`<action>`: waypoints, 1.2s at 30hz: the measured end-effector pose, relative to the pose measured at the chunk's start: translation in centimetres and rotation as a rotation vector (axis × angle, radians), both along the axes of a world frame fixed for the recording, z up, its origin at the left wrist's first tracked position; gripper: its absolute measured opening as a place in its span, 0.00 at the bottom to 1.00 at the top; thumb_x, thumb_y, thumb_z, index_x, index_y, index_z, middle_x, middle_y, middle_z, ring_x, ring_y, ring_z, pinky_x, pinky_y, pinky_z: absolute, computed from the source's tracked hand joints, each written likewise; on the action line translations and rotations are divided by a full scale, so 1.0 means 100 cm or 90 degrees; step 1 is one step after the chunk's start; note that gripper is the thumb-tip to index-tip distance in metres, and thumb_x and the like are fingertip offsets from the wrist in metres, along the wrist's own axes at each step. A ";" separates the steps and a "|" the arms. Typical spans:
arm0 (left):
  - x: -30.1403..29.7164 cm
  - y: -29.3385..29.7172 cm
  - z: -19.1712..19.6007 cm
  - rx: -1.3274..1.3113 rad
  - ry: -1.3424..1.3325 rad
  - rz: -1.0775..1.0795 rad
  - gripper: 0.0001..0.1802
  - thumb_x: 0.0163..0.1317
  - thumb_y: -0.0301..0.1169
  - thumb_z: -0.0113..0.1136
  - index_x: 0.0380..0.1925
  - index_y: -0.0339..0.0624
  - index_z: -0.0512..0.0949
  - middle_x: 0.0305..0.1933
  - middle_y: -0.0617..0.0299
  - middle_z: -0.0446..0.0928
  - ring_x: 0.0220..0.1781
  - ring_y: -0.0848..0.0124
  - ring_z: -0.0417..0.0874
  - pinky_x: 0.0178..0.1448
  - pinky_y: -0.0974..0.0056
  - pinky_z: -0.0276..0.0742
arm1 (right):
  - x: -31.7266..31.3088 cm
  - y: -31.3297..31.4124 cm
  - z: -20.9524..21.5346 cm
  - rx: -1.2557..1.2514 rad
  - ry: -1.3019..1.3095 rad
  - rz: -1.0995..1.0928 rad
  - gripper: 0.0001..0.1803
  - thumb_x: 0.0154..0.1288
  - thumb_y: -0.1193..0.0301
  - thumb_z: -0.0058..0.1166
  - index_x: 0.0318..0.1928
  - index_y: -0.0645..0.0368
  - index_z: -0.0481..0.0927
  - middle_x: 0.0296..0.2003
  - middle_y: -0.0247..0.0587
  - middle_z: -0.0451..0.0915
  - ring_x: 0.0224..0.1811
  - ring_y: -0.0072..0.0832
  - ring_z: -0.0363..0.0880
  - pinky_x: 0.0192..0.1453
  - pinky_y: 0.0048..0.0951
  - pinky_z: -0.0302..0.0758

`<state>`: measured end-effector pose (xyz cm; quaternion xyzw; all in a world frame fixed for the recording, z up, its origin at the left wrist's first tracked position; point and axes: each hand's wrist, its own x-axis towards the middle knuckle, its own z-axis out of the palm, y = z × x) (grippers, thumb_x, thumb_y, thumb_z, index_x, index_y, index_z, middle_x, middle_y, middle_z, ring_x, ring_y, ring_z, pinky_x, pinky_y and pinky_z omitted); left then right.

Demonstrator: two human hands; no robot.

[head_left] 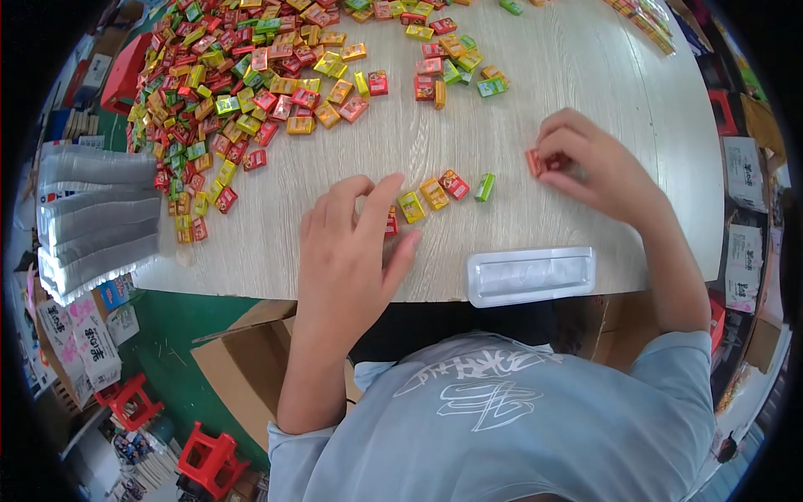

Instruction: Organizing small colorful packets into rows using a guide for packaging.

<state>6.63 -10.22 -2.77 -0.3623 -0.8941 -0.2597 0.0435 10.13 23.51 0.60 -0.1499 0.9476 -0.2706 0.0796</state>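
Note:
My left hand (347, 243) rests at the left end of a short row of small wrapped boxes, thumb and forefinger apart. Between them shows part of a red box (391, 222); whether the fingers touch it is unclear. Rightward along the row lie a yellow box (411, 207), an orange box (434, 193), a red box with a picture (454, 184) and a green box (485, 187) standing at a slant. My right hand (585, 163) pinches a small red box (534, 163) above the table. A clear plastic tray (531, 274) lies at the near table edge.
A large heap of red, yellow, orange and green boxes (242, 92) covers the far left table. Loose boxes (452, 63) lie at the far middle. Stacked clear trays (100, 217) stand at the left edge; a packed bundle (644, 23) lies far right. An open carton (251, 360) sits below.

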 end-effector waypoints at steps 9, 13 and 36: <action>0.002 0.041 0.024 -0.047 0.081 -0.102 0.22 0.60 0.37 0.73 0.56 0.58 0.86 0.63 0.59 0.74 0.63 0.57 0.74 0.67 0.51 0.69 | 0.000 -0.022 -0.007 0.015 0.068 0.069 0.10 0.67 0.72 0.67 0.43 0.57 0.78 0.48 0.41 0.79 0.46 0.43 0.82 0.50 0.39 0.81; -0.011 0.056 0.016 -0.069 0.057 -0.222 0.19 0.61 0.36 0.72 0.54 0.57 0.86 0.63 0.62 0.75 0.65 0.57 0.73 0.68 0.50 0.69 | 0.007 -0.012 -0.006 0.014 0.090 0.091 0.11 0.65 0.73 0.68 0.43 0.57 0.78 0.46 0.41 0.79 0.46 0.44 0.82 0.49 0.40 0.81; -0.011 0.009 0.004 0.059 -0.093 -0.028 0.26 0.60 0.24 0.75 0.59 0.39 0.81 0.53 0.51 0.77 0.51 0.52 0.83 0.53 0.54 0.82 | -0.012 -0.068 -0.018 0.052 0.142 0.068 0.21 0.66 0.65 0.70 0.55 0.57 0.79 0.48 0.45 0.77 0.46 0.44 0.81 0.51 0.42 0.80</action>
